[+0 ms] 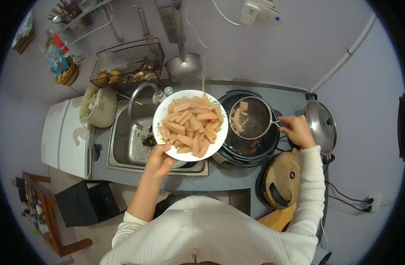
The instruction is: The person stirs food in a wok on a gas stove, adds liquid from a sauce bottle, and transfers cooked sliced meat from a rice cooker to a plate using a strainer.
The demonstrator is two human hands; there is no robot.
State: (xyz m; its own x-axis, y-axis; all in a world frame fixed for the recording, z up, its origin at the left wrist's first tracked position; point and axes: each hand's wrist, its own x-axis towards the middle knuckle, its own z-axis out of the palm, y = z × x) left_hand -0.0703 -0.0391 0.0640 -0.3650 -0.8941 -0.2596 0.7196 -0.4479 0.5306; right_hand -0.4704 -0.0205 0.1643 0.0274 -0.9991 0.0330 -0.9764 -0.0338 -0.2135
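My left hand (161, 161) grips the near rim of a white plate (202, 156), thumb on top. Heaped on it are many pale orange-brown food strips (190, 124). With my right hand (297, 130) I hold the wire handle of a round mesh strainer (258, 117). The strainer is over a black electric cooker pot (230, 147) with dark liquid inside. Several more strips (237, 120) lie at the strainer's left side. Whether the mesh touches the liquid I cannot tell. The plate is held left of the cooker, partly covering the sink's right side.
A steel sink (123, 132) with a curved faucet (134, 96) is on the left, beside a pale bin (104, 111). To the right stands a lidded metal pot (318, 132). A round electric pan with a worn lid (278, 182) is nearer me. A ladle (184, 66) hangs behind.
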